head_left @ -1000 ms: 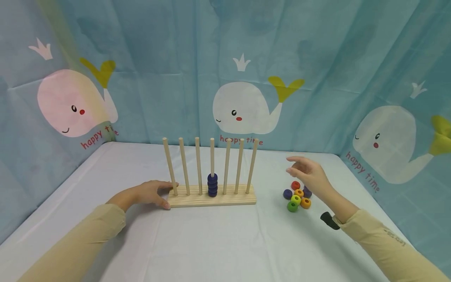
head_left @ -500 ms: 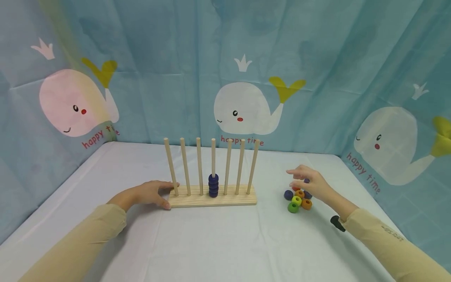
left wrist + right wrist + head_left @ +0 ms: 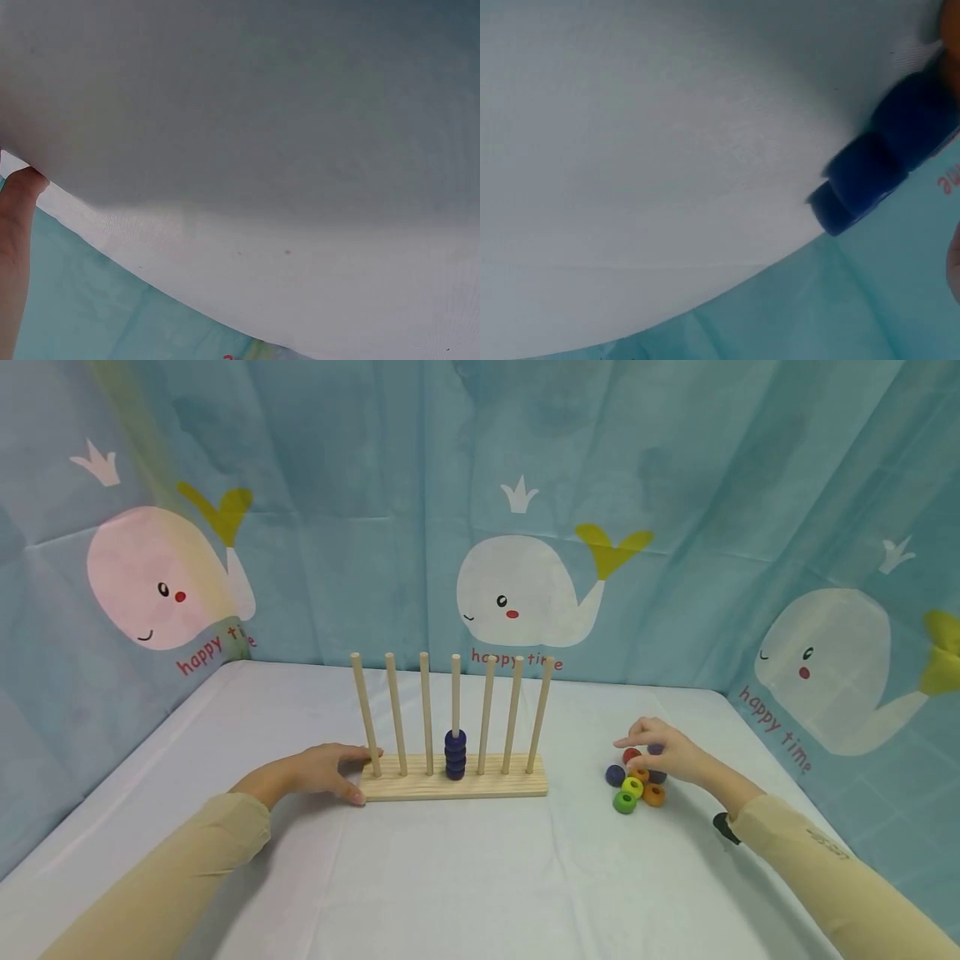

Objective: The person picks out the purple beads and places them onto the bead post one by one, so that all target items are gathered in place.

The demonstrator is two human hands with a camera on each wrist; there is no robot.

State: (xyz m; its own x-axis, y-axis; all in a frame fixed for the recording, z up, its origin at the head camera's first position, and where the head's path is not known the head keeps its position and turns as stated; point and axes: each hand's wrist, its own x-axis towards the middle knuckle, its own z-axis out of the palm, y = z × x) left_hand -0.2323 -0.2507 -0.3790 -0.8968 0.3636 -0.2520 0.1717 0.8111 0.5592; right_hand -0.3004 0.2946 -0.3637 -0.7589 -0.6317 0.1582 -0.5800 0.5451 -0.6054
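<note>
A wooden peg rack point(image 3: 454, 788) with several upright pegs stands on the white table. One middle peg bears a stack of dark blue beads point(image 3: 455, 755). My left hand point(image 3: 322, 771) grips the rack's left end, thumb at the front and fingers behind; one finger point(image 3: 16, 201) shows in the left wrist view. My right hand point(image 3: 667, 752) is over the loose beads, index finger and thumb apart, around a red bead point(image 3: 632, 757) in the head view. Close by lie a yellow bead point(image 3: 632, 788), a green bead point(image 3: 624, 802), an orange bead point(image 3: 654, 795) and dark blue beads point(image 3: 868, 171).
The white-covered table point(image 3: 465, 885) ends at a light blue curtain point(image 3: 360, 585) printed with whales, at the back and both sides. A small black object point(image 3: 726, 828) shows beside the right sleeve point(image 3: 795, 852).
My right hand has moved down and slightly right, closer over the loose beads. The left hand keeps its place on the rack, and the stacked blue beads are as before.
</note>
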